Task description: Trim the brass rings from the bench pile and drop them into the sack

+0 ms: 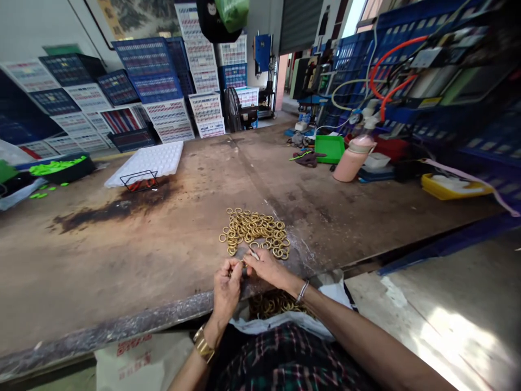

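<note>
My left hand [227, 285] is closed at the table's front edge, its thumb and fingers pinching a small brass ring [243, 264] that is mostly hidden. Close against it, my right hand [265, 267] is wrapped round a slim pointed metal tool [254, 253]; its exact kind cannot be made out. The fingertips of both hands meet at the ring. Just beyond them lies a loose pile of brass rings [254, 228] on the brown tabletop. Below the hands, at my lap, an open white sack [280, 321] holds many more brass rings [277, 305].
A white dimpled tray [157, 160] lies at the back left, near a black tub of bright green pieces [61, 167]. To the right stand a pink bottle [353, 162], a green tray [329, 148] and a yellow tray [451, 187]. Stacked crates [152, 81] line the wall.
</note>
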Demonstrator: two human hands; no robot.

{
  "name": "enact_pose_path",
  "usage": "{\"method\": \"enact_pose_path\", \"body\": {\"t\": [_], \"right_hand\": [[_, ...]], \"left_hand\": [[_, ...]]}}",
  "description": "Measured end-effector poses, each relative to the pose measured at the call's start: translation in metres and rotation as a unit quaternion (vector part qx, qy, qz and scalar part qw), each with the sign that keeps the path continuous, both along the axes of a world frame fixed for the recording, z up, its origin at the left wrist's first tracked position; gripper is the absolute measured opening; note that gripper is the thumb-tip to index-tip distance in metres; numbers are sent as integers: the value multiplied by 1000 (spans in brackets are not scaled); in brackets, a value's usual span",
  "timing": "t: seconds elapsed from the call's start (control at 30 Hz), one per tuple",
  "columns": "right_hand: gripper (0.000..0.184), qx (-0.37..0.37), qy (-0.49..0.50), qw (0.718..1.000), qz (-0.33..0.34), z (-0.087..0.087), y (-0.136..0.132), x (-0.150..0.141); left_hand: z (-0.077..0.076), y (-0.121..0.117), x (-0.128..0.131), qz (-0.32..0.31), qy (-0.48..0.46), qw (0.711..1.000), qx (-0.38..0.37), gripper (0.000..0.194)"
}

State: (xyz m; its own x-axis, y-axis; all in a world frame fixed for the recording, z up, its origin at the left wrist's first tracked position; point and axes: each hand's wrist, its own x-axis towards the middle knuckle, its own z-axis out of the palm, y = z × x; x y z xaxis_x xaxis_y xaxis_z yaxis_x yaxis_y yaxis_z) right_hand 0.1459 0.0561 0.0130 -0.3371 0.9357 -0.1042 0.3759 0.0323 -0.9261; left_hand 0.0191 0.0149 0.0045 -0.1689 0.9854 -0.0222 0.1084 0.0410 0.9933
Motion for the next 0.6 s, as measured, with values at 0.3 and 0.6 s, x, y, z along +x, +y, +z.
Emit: {"method": "enact_pose_path", "body": {"t": [0.3,0.6], "right_hand": [[14,69,-4,997,-22,-8,3,0],[18,56,32,998,-14,-6,5,-2]], "left_hand": [[-8,1,1,-74,-139,981,-113,31],[-5,0,1,-93,-230,963,-103,26]]}}
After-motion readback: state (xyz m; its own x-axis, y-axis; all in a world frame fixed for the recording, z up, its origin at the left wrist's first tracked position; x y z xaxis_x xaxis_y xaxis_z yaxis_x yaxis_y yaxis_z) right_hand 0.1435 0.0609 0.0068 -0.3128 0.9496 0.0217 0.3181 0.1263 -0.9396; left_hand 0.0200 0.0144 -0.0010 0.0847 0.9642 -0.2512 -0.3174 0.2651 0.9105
